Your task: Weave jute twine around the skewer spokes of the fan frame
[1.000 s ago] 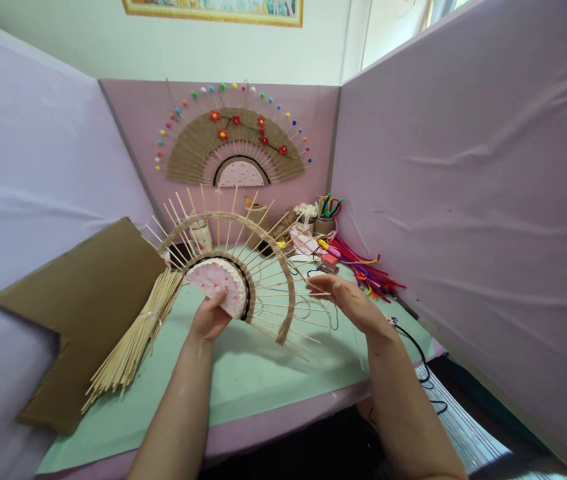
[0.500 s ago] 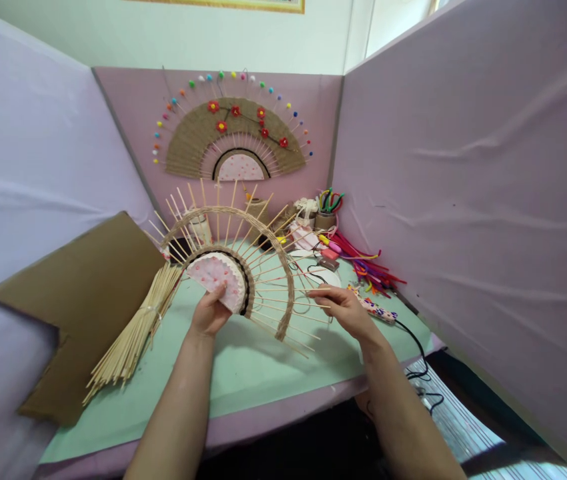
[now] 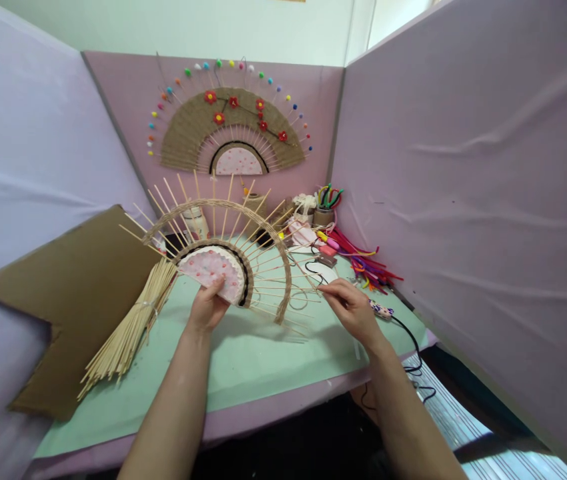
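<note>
A half-round fan frame [image 3: 216, 270] of thin sticks is held above the table, tilted down to the right. Its pink spotted centre has a scalloped white edge and a black and brown border. Twine [image 3: 286, 267] is woven in an arc through the sticks. My left hand [image 3: 208, 305] grips the lower edge of the pink centre, thumb on top. At the right, beyond the stick ends, my right hand [image 3: 351, 307] is pinched on a thin strand of twine that runs toward the woven arc.
A tied stick bundle [image 3: 131, 330] and brown cardboard [image 3: 73, 293] lie left on the green table [image 3: 253, 373]. A finished fan [image 3: 233, 123] hangs behind. Pipe cleaners [image 3: 363, 263], a twine spool [image 3: 255, 205] and a patterned glue gun [image 3: 381, 310] with a black cable are at the back and right.
My right hand has moved slightly away from the stick ends, drawing the strand. The fan frame has turned a little, its left sticks showing farther left. The view has shifted slightly.
</note>
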`<state>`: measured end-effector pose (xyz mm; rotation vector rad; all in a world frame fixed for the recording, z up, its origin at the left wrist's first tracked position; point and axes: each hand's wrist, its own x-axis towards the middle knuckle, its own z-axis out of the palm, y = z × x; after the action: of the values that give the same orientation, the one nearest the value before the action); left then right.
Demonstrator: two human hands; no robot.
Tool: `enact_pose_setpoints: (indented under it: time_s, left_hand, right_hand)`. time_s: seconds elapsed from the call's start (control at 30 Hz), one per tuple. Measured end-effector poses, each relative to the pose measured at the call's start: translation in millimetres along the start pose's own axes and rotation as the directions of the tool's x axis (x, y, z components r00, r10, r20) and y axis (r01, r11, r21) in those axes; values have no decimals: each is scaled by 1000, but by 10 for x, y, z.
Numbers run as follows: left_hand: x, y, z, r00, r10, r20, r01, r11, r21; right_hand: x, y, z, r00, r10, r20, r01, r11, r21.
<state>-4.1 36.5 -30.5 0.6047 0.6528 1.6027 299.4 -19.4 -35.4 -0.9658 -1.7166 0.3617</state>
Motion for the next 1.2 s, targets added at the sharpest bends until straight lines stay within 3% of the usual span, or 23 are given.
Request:
enact_pose_setpoints:
  time_s: [0.13,0.27,0.37,0.47,0.63,0.87,0.97,1.2]
  left_hand:
    - [-2,2,3,1000,3,-23,-3,1000,-29]
    - [-1,6,1,1000,-23,-19,22,998,-52]
    - [-18,-14,28,999,-42,2,42,998,-50]
    - [-70,-62,95,998,-53,24,54,997,-49]
    - [-149,-127,176,996,-73,43,75,996,-39]
    - [-168,-107,161,994,-70,88,72,997,-20]
    - [-185,-60,254,992,-29,120,28,1000,9]
    - [-138,234,601,995,75,67,-77,997,27]
  right_hand:
    - [-58,31,-45,1000,-26,-18,27,998,53]
    - [-96,98,-68,999,38,-36,-31,983,180]
    - [-100,96,-6,995,94,-36,-80,959,272]
    - [-77,15,124,997,60,-55,-44,964,262]
    - [-25,-101,282,999,-29,19,25,980,200]
    - [-90,-90,174,992,76,97,-103,944,312]
    - [-113,-81,176,990,109,86,-133,921,365]
    - [-30,-52,196,975,205,-86,-144,879,454]
